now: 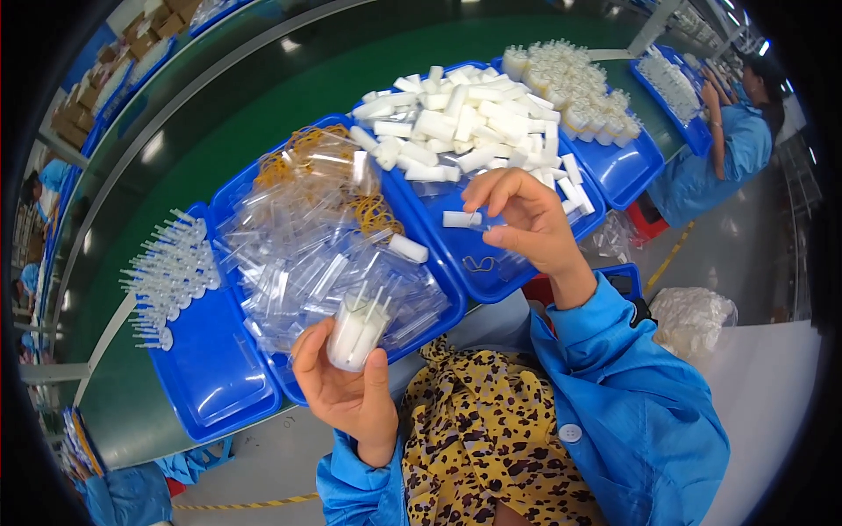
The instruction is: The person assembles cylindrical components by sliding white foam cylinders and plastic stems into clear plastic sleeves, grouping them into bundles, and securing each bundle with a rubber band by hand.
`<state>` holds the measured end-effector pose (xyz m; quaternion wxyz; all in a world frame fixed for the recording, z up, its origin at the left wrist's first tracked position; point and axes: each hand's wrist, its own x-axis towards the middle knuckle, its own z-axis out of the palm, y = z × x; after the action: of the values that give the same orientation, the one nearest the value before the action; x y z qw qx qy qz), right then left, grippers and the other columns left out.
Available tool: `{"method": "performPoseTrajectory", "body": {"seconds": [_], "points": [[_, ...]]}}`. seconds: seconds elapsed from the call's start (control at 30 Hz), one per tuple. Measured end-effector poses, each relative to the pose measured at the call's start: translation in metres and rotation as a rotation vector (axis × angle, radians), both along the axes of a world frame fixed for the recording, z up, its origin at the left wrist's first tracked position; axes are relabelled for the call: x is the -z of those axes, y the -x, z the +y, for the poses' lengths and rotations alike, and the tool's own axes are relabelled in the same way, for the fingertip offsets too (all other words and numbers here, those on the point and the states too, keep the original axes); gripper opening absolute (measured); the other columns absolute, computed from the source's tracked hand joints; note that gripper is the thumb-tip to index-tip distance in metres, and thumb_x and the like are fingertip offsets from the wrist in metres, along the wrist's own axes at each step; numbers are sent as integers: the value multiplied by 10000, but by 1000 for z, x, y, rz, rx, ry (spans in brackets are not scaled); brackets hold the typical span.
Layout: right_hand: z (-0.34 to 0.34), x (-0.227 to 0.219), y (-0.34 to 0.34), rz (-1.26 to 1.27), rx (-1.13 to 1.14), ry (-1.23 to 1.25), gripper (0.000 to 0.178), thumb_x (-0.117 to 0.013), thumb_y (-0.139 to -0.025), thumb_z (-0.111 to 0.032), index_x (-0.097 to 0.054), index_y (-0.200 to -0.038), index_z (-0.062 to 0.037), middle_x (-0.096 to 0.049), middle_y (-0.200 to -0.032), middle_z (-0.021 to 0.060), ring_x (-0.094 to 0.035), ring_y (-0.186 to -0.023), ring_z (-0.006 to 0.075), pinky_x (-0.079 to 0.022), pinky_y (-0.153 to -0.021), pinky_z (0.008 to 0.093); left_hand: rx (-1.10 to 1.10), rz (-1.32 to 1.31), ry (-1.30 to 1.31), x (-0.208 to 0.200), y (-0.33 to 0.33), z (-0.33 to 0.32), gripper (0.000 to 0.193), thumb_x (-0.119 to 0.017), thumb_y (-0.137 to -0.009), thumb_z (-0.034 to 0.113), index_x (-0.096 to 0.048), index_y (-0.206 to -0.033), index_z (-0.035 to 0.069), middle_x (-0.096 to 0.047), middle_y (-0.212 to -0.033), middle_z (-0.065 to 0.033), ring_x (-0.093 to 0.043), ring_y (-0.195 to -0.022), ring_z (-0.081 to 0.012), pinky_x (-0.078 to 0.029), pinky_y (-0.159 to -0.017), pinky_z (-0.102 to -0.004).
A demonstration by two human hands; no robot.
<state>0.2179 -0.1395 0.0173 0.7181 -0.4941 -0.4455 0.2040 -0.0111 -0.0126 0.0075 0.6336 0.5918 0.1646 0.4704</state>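
My left hand (pixel 351 390) is closed around a small clear cup (pixel 358 337) holding white cylinders, with thin pale prongs standing up from it. My right hand (pixel 526 219) pinches the clear end of a short white cylinder (pixel 458 219), thumb and forefinger bent toward each other; whether the clear part is a sleeve I cannot tell. Beneath the left hand lies a blue tray (pixel 272 373) heaped with clear plastic sleeves (pixel 307 272) and orange rubber bands (pixel 303 158). White foam-like cylinders (pixel 474 114) fill the blue tray behind my right hand, where a loose rubber band (pixel 478 263) also lies.
At the left, a blue tray (pixel 210 351) carries rows of pale pronged parts (pixel 175 272). Far right, another tray (pixel 627 162) bears many assembled cups (pixel 574 88). A green conveyor (pixel 219 96) runs behind. A co-worker in blue (pixel 728 140) sits at the right beside a further tray.
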Motion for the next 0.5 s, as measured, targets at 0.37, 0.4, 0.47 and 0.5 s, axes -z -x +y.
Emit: {"method": "performPoseTrajectory", "body": {"seconds": [0.37,0.4,0.47,0.5], "points": [[-4,-27,34,279,-30,304,178,-605,-907,-93,-599,-1074,-33,-550,-867,-11,-472,-592,32,-358,-499,168,64,80,-174,-10,-12,-2,379,-656,-778,-112,-555,-1134,-29,-440,-1211,-151,-517,-1193,-316,-495,-956,-373],[-2,-41,45,249,-43,324,217,-610,-901,-83,-609,-1113,-36,-554,-847,-27,-466,-593,23,-346,-507,163,50,92,-170,-10,-9,-3,363,-657,-779,-110,-566,-1120,-25,-443,-1208,-150,-522,-1190,-317,-497,-954,-368],[4,-46,56,96,-82,399,291,-624,-885,-64,-612,-1175,-44,-561,-842,-15,-455,-595,21,-339,-517,175,39,93,-173,-9,-8,-4,349,-662,-779,-105,-576,-1108,-24,-445,-1203,-149,-526,-1186,-316,-497,-952,-367],[11,-43,59,-33,-103,346,292,-632,-878,-59,-620,-1169,-47,-559,-836,-5,-455,-596,26,-342,-521,182,39,80,-174,-8,-9,-4,336,-667,-779,-101,-586,-1095,-22,-448,-1198,-149,-531,-1182,-316,-498,-950,-367]]}}
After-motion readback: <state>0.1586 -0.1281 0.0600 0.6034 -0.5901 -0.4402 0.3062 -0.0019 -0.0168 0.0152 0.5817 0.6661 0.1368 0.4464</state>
